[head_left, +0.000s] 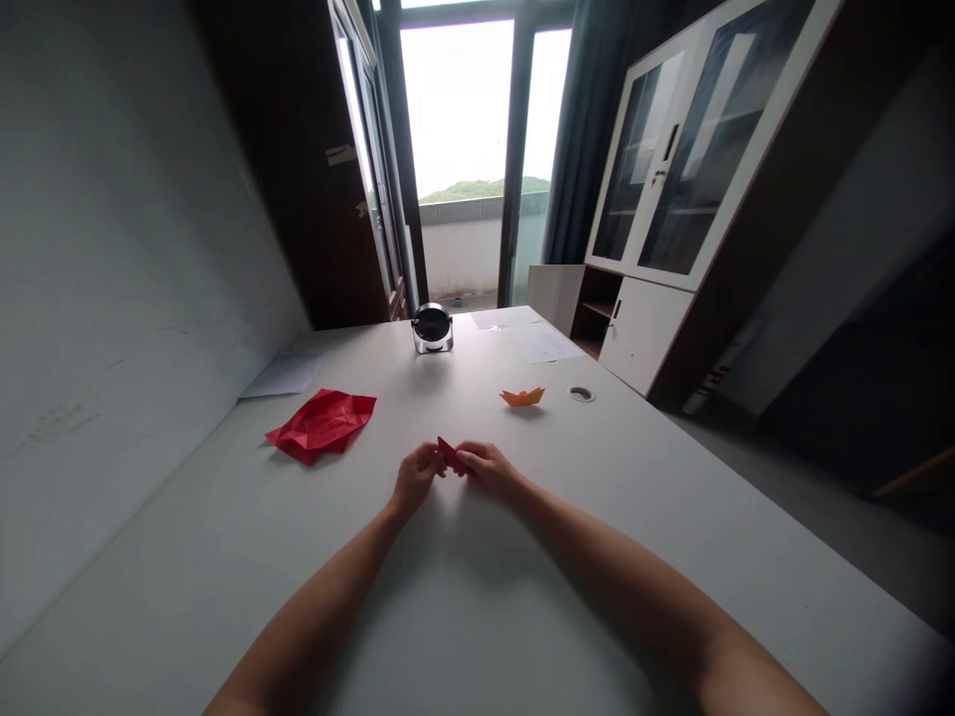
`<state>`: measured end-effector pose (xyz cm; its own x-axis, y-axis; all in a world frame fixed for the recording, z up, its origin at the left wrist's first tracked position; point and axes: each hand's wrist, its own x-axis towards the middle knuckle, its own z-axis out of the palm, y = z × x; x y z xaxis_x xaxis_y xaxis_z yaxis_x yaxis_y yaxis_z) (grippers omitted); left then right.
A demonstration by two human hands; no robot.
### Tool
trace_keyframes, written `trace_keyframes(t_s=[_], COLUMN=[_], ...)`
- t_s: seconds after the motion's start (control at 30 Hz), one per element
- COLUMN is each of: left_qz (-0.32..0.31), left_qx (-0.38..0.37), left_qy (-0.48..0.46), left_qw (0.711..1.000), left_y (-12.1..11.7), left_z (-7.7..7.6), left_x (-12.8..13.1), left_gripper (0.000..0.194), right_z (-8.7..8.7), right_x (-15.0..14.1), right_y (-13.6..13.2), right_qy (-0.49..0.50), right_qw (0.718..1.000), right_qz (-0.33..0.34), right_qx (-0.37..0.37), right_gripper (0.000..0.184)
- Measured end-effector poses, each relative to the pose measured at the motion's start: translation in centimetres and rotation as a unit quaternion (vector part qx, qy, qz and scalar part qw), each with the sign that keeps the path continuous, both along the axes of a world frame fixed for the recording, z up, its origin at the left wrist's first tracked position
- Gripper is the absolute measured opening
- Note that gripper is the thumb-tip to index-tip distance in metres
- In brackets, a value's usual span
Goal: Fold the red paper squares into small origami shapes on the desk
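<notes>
Between my two hands is a small piece of folded red paper [451, 455], raised at a slant just above the white table. My left hand [418, 474] pinches its left side with the fingertips. On the other side, my right hand [486, 466] is closed round the right part, so much of the paper is hidden by fingers. A larger creased sheet of red paper [324, 425] lies to the left of my hands. Beyond my right hand stands an orange paper boat [522, 398] on the tabletop.
A small round black fan-like device [433, 326] on a metal stand is at the table's far end. White sheets [548, 345] lie at the back right, other papers [284, 375] by the left wall. A cable hole [581, 395] sits near the right edge.
</notes>
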<state>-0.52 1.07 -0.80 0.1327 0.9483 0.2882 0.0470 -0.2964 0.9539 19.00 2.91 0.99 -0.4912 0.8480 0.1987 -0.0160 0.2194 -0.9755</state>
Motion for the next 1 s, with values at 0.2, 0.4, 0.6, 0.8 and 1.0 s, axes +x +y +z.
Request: trace_keyframes(t_s=[0.2, 0.4, 0.6, 0.8, 1.0], left_qz=[0.008, 0.003, -0.022, -0.048, -0.058], left_qx=[0.013, 0.016, 0.009, -0.010, -0.020], left_qy=[0.029, 0.031, 0.029, 0.024, 0.032], left_qw=[0.999, 0.999, 0.999, 0.999, 0.998], left_y=[-0.21, -0.08, -0.06, -0.06, 0.07], left_z=[-0.02, -0.22, -0.25, -0.09, -0.22], left_x=[-0.03, 0.06, 0.12, 0.03, -0.12], left_gripper=[0.023, 0.021, 0.022, 0.023, 0.024], right_z=[0.16, 0.24, 0.26, 0.17, -0.11], right_x=[-0.03, 0.17, 0.54, 0.71, 0.77], right_y=[-0.08, -0.05, 0.08, 0.15, 0.35], right_qy=[0.065, 0.088, 0.079, 0.062, 0.026], right_qw=[0.995, 0.990, 0.986, 0.989, 0.994], right_qz=[0.043, 0.071, 0.101, 0.077, 0.061], right_qx=[-0.055, -0.081, -0.107, -0.107, -0.087], right_gripper=[0.028, 0.022, 0.017, 0.015, 0.017])
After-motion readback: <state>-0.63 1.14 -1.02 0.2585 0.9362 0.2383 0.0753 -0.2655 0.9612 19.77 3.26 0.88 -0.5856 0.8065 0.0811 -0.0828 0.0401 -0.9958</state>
